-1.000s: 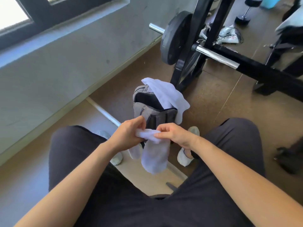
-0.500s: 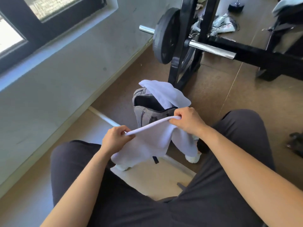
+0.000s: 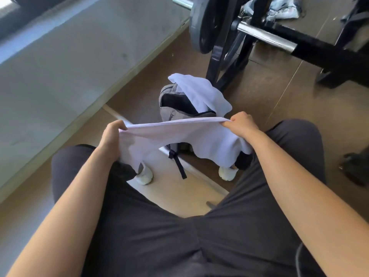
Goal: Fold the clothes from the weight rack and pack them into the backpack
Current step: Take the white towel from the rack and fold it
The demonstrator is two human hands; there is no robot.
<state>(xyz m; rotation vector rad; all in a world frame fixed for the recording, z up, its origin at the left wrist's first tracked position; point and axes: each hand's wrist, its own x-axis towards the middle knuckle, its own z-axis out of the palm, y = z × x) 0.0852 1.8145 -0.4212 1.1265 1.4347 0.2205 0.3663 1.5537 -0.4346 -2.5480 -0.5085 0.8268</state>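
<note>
White garment is hanging stretched between our two hands, above our knees and just in front of the backpack. Our left hand is gripping its left end, with the fingers curled tight round the bunched cloth. Our right hand is pinching the right end, thumb and bent fingers closed on the edge. The top edge is running taut and almost level from fist to fist. Below it the fabric is drooping in soft folds, with an arched cut-out showing in its lower edge. It is looking plain, thin and smooth, white with a faint bluish cast.

We are seeing the backpack standing upright on the brown floor, grey with a dark inside, its mouth gaping open. A second white cloth is lying draped over its far right rim, and a dark strap is trailing from its base towards us. Just beyond it the black weight rack is carrying a dark plate on a chrome bar. Behind the rack a crumpled patterned cloth is lying on the floor, its print too blurred for us to read. We are wearing dark trousers and white shoes.
</note>
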